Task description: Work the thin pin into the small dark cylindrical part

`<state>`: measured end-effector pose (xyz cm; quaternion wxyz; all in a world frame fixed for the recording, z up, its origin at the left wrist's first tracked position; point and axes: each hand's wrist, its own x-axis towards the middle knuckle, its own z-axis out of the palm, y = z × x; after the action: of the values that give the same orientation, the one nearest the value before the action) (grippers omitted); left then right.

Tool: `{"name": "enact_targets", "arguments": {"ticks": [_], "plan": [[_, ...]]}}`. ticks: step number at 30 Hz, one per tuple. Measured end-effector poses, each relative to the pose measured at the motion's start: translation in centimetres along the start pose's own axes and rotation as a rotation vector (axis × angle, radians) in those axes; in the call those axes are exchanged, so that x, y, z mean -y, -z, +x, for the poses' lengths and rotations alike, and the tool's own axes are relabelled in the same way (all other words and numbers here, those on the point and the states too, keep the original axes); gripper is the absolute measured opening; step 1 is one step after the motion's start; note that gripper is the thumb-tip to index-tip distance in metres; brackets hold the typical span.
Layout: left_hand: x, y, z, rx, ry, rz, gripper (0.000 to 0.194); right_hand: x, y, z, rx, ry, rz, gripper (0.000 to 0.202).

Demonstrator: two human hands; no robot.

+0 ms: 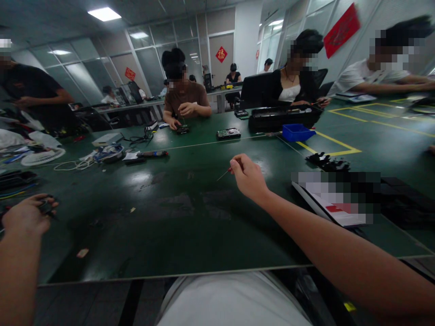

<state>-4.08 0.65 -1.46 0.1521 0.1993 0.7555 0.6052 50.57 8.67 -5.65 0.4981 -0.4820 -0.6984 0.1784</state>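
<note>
My right hand (248, 175) is closed over the middle of the green table (176, 244). It grips a thin screwdriver (223, 174) whose metal shaft points down to the left; only a bit of its red handle shows. At the left edge, my left hand (27, 216) is closed around a small black part (47, 206), blurred and partly covered by the fingers. Just beyond the left hand lie black plastic pieces (16, 179) and some coloured wires.
A hard drive (229, 133), a blue tray (297, 132) and a long black housing (282, 118) stand farther back. An electric screwdriver (152, 154) lies left of centre. Papers (335, 203) and black parts (328, 162) are at right. Several people work around the table.
</note>
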Motion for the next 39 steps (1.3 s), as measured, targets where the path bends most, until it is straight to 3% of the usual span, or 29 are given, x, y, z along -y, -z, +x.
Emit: {"name": "enact_targets", "arguments": {"ticks": [4,11,18,25,28,31,36,39], "plan": [[-1.3,-2.4,-1.5,-0.003,0.014,-0.127,0.027,0.1,0.1,0.0,0.01,-0.01,0.003,0.023],[-4.2,-8.4,-6.2,0.305,-0.016,-0.307,0.037,-0.1,0.1,0.0,-0.004,0.013,0.008,0.024],[-5.8,-17.1,-14.4,0.664,-0.016,-0.392,0.031,0.2,0.4,0.0,-0.026,-0.009,-0.004,0.024],[-4.2,-24.2,-23.9,1.034,-0.16,-0.298,0.03,0.2,0.3,0.0,-0.043,-0.022,0.031,0.018],[-2.8,-25.9,-26.6,1.12,-0.296,-0.202,0.027,0.1,0.3,0.1,-0.053,-0.02,0.015,0.018],[-1.3,-26.7,-27.6,1.179,-0.406,-0.108,0.03,0.1,0.3,0.2,-0.055,-0.01,-0.055,0.026],[0.4,-26.6,-26.8,1.312,-0.479,-0.035,0.038,0.6,0.5,0.0,-0.068,0.007,-0.06,0.026],[1.0,-26.3,-26.1,1.276,-0.619,0.01,0.054,0.8,0.6,-0.2,-0.092,0.019,0.086,0.021]]}}
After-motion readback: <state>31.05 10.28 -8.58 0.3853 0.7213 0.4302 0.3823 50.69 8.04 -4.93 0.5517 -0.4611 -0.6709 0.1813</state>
